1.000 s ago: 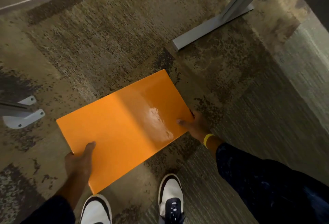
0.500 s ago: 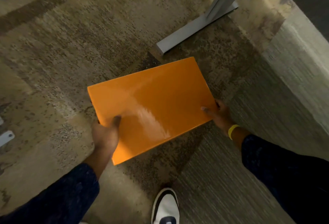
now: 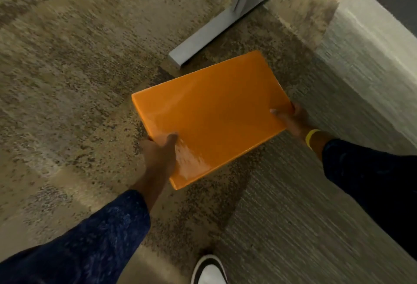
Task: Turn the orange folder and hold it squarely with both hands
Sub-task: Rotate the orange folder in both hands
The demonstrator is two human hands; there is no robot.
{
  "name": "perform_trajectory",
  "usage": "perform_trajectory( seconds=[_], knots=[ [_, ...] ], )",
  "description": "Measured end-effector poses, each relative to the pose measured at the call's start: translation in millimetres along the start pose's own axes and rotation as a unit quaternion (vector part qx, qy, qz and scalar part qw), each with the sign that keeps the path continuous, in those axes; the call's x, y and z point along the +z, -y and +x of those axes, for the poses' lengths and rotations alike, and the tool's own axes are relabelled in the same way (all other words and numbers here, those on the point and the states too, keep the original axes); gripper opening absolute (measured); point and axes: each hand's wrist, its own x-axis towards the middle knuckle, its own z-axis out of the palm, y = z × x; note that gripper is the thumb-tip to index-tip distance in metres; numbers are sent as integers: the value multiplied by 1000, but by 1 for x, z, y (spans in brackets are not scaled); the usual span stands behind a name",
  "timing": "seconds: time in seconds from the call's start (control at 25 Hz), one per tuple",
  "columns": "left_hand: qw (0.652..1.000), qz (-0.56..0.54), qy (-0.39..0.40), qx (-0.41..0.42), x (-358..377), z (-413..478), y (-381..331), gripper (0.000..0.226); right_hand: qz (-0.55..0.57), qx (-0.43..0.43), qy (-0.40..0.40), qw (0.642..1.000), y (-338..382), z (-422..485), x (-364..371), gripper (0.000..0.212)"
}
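The glossy orange rectangular folder is held flat above the mottled brown carpet; the left hand grips its near-left edge, thumb on top; the right hand clasps its right edge.

Your left sleeve dark navy with a faint speckled print, your right sleeve dark navy and plainer in shadow, your yellow wristband on the right wrist, your white shoe with black trim
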Motion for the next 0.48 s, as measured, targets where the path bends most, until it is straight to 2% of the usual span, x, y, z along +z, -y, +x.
perform_trajectory(
  seconds=[0.16, 0.28, 0.4, 0.48],
  knots=[
    [999, 33, 17, 8, 2, 1, 3, 60, -46, 10, -7, 999, 5, 2, 1, 76],
    [996, 74, 47, 21, -5, -4, 0, 53, -164, 4, -40, 986, 11, -14, 12, 91],
    [981, 157, 85, 77, -25, -19, -8, 32, -287, 6, -1, 958, 16, -48, 23, 100],
    [965, 223, 93, 101, -43, -28, -14, 48, -305, 10, 23, 952, 16, -71, 30, 99]
  ],
)
